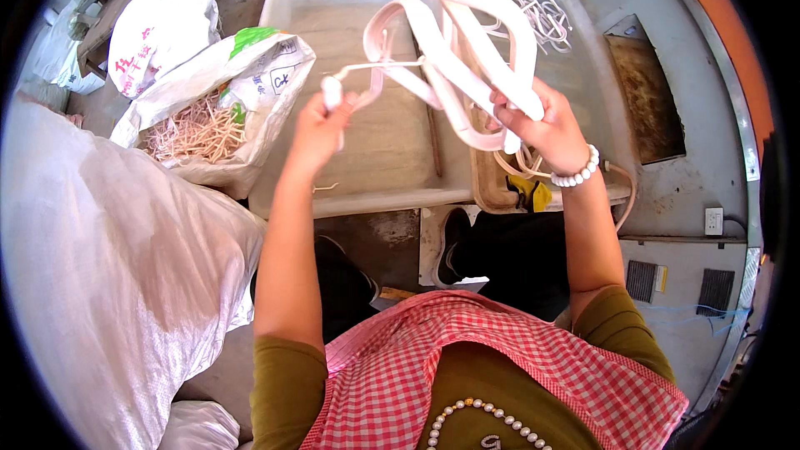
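Observation:
Above a large white plastic tub, my right hand (546,127) is closed round a bunch of pinkish-white plastic hangers (518,43). Their thick curved loops fan upward and to the left from my fingers. My left hand (321,127) pinches a small pale plastic piece (332,93), whose far side my fingers hide. A thin plastic strip (383,65) runs from near that hand toward the hangers; where it joins them I cannot make out.
The white tub (287,0) holds white bent pieces (546,17) at its far right. An open woven sack (287,75) with thin pinkish sticks (200,129) stands left. Large white sacks (108,258) crowd my left side. A grey machine panel (708,92) borders the right.

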The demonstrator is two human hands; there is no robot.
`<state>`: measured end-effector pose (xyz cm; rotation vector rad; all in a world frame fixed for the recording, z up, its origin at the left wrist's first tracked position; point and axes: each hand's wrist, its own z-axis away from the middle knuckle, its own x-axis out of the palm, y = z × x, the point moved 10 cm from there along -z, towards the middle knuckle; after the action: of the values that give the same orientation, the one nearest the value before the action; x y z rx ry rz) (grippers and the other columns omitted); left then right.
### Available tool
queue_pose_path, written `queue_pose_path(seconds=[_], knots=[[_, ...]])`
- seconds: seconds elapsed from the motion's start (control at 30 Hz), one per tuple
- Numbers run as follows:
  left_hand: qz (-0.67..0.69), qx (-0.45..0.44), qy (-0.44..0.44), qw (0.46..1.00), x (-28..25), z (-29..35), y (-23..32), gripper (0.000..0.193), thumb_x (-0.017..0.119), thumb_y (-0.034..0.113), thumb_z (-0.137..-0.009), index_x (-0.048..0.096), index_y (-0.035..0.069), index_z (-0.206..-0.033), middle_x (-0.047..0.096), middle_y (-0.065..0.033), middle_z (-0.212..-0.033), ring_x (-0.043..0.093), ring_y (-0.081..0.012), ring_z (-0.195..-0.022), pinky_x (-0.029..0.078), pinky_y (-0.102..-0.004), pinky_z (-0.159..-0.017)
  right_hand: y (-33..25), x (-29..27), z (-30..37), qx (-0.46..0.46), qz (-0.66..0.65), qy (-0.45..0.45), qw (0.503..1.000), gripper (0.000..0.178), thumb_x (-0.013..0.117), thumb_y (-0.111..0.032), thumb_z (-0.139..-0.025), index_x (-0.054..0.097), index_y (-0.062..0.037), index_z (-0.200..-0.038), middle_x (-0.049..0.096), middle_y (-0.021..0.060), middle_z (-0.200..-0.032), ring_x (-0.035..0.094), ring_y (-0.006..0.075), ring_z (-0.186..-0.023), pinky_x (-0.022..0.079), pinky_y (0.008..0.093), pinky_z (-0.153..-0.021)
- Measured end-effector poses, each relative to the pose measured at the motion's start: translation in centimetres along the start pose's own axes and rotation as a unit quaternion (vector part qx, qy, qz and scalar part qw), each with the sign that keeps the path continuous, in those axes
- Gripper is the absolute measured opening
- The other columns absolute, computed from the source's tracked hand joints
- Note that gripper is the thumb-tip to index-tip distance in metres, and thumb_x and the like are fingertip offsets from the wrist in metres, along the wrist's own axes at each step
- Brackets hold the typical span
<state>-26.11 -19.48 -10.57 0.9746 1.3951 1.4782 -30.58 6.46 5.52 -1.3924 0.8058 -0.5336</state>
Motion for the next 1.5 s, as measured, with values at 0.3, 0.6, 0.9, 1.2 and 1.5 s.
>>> queue_pose_path(seconds=[0.3,0.6,0.9,1.2,1.5], knots=[[0.155,-0.093,-0.062,0.981,0.3,1.2,1.6,0.025,0.065,0.031,-0.09,0.052,0.012,-0.079,0.042,0.0065,-0.063,0.042,-0.0063,-0.056,0.033,-0.0217,-0.049,5.1,0.4,-1.4,0.101,-0.241,-0.05,0.964,0.015,0.057,-0.008,-0.083,0.058,-0.0033,-0.097,0.066,0.0152,-0.093,0.064,0.0179,-0.079,0.052,0.0325,-0.075],[-0.434,0.411,-0.029,0.801,7.6,8.1,11.2,0.023,0.07,0.008,-0.067,0.065,0.008,-0.089,0.057,-0.0033,-0.087,0.06,-0.0244,-0.071,0.048,-0.0355,-0.062,8.4,1.3,-0.4,0.224,-0.121,-0.133,0.958,0.018,0.06,-0.012,-0.081,0.059,-0.0009,-0.096,0.068,0.0145,-0.087,0.064,0.015,-0.064,0.052,0.0259,-0.06],[-0.394,0.485,0.005,0.781,11.2,11.0,12.2,0.027,0.066,0.006,-0.066,0.065,0.009,-0.093,0.055,-0.0024,-0.089,0.056,-0.0187,-0.074,0.047,-0.0316,-0.06,9.5,2.7,0.0,0.291,-0.138,-0.128,0.938,0.024,0.061,-0.016,-0.081,0.059,0.0011,-0.097,0.067,0.0128,-0.086,0.063,0.013,-0.061,0.052,0.0236,-0.056],[-0.487,0.296,-0.008,0.822,7.3,6.7,8.1,0.03,0.067,0.004,-0.067,0.064,0.011,-0.096,0.058,-0.0061,-0.089,0.054,-0.0274,-0.084,0.048,-0.037,-0.071,10.5,-2.0,-1.4,0.281,-0.254,-0.016,0.925,0.023,0.059,-0.007,-0.083,0.057,0.0033,-0.103,0.065,0.0224,-0.103,0.069,0.0253,-0.084,0.059,0.0324,-0.073],[-0.543,0.032,0.087,0.834,-0.9,3.8,6.5,0.024,0.063,0.008,-0.078,0.058,0.009,-0.101,0.063,-0.0131,-0.088,0.056,-0.0317,-0.093,0.047,-0.0449,-0.078,11.3,-13.1,-0.9,0.164,-0.449,0.074,0.875,0.017,0.057,-0.004,-0.084,0.056,-0.0019,-0.1,0.062,0.0085,-0.082,0.058,0.0139,-0.063,0.052,0.029,-0.061]])
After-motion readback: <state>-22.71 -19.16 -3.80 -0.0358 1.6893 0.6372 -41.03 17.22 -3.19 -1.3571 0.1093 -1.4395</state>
